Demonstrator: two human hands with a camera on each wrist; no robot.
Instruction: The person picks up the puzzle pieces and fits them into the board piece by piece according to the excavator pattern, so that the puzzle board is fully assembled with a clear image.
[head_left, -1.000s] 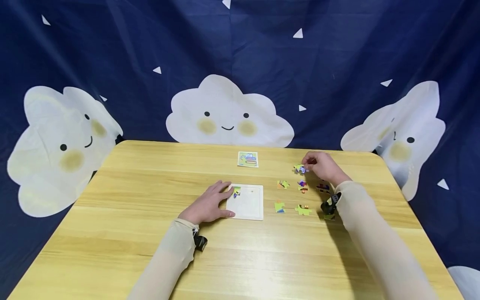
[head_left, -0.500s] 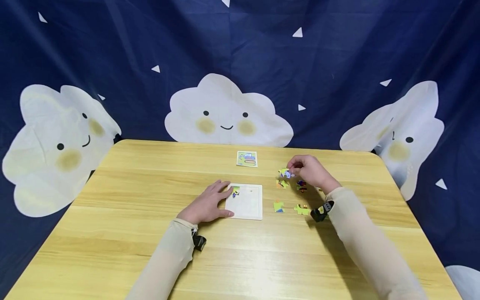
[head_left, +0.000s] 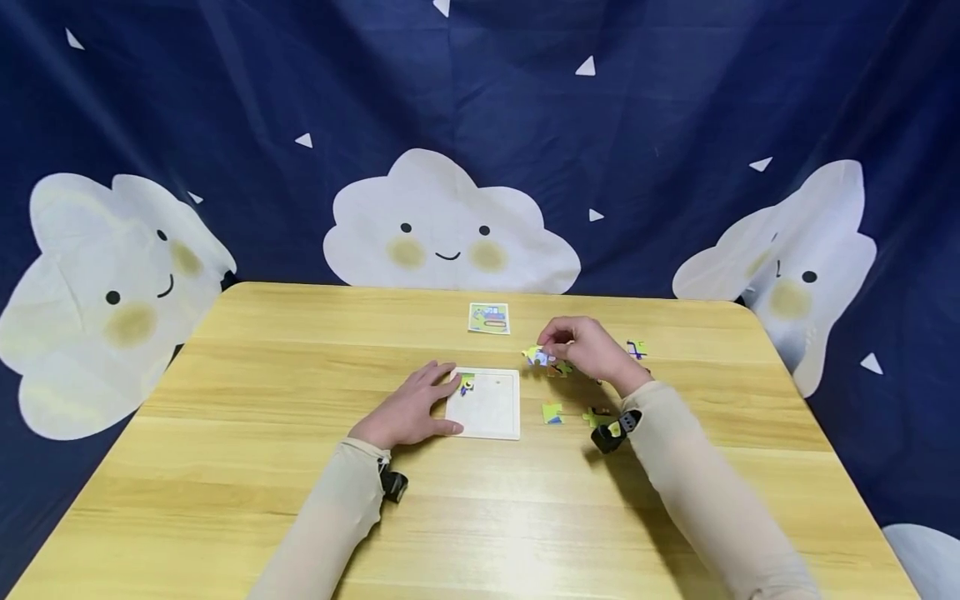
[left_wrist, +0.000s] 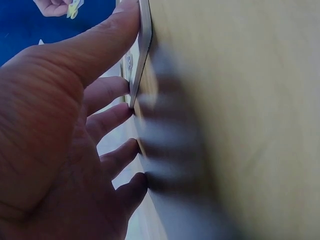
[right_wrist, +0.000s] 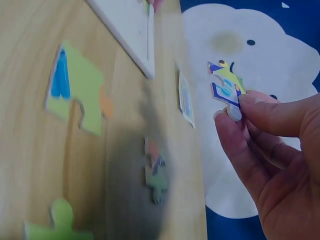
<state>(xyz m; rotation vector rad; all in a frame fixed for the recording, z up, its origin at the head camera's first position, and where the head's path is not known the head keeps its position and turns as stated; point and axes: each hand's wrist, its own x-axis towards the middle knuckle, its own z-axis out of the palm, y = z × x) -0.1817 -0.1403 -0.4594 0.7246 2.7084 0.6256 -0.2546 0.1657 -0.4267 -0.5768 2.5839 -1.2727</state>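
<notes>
Between thumb and fingers my right hand (head_left: 588, 346) pinches a jigsaw puzzle piece (right_wrist: 226, 89) printed in yellow-green, blue and white, held above the table. My left hand (head_left: 412, 408) rests at the left edge of a white puzzle tray (head_left: 491, 417), thumb and fingers spread and touching its rim. One puzzle piece lies in the tray's upper left corner, partly beside my fingertips. The held piece is just off the tray's upper right corner. In the left wrist view, the tray's edge (left_wrist: 145, 45) meets my thumb and some fingertips.
Several loose pieces lie right of the tray, among them a green-blue piece (head_left: 552, 414) and a piece (head_left: 637, 349) farther back; my right arm partly covers others. A small picture card (head_left: 489, 318) lies behind the tray. A dark blue cloud-patterned curtain (head_left: 525, 125) hangs behind the table.
My right hand has moved left with the pinched puzzle piece, from the back right toward the tray, uncovering a piece behind it. My left hand stays at the tray's edge.
</notes>
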